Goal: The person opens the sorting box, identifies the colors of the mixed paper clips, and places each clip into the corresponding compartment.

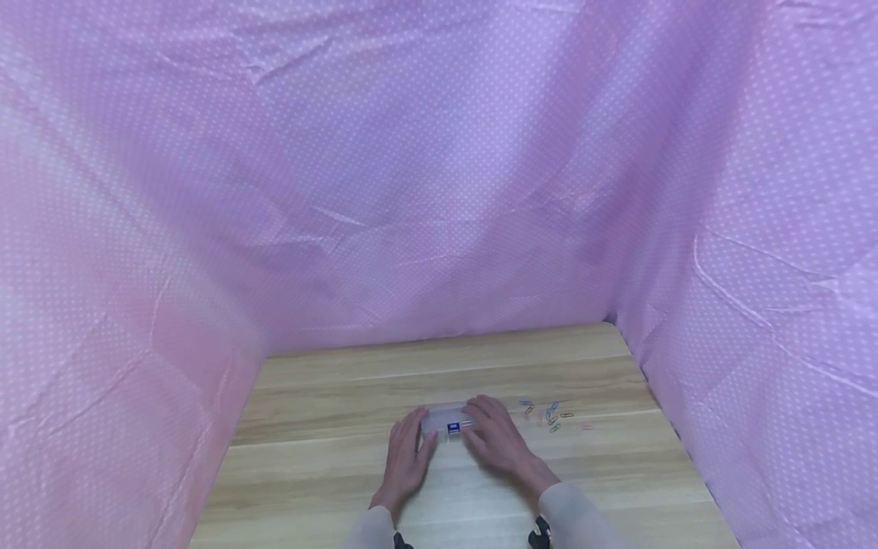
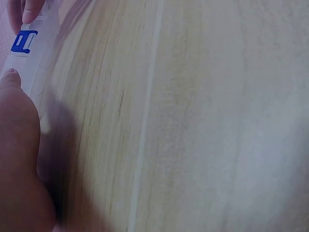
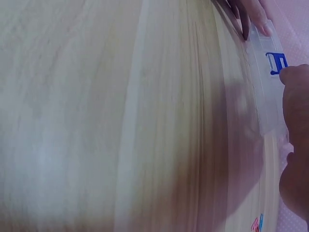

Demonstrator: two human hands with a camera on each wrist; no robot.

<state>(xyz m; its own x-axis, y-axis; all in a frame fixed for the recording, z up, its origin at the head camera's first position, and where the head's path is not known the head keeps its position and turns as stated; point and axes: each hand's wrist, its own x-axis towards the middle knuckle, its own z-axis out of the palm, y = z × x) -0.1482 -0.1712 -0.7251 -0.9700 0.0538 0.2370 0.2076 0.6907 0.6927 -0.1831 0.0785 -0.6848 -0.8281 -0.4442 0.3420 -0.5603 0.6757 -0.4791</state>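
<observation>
On the wooden table (image 1: pixel 329 396), both hands' curled fingers (image 1: pixel 420 422) grip a clear box (image 1: pixel 449 419) beside scattered paperclips (image 1: pixel 549 415).

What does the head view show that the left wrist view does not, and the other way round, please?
Only the head view shows both hands whole, the left hand and right hand at either end of the clear plastic box, the coloured paper clips scattered to its right, and the pink dotted cloth around the table.

Only the left wrist view shows, close up, the left thumb tip against the box edge near the latch.

Both show the box, its blue latch, fingers of both hands on it and the wooden table.
</observation>
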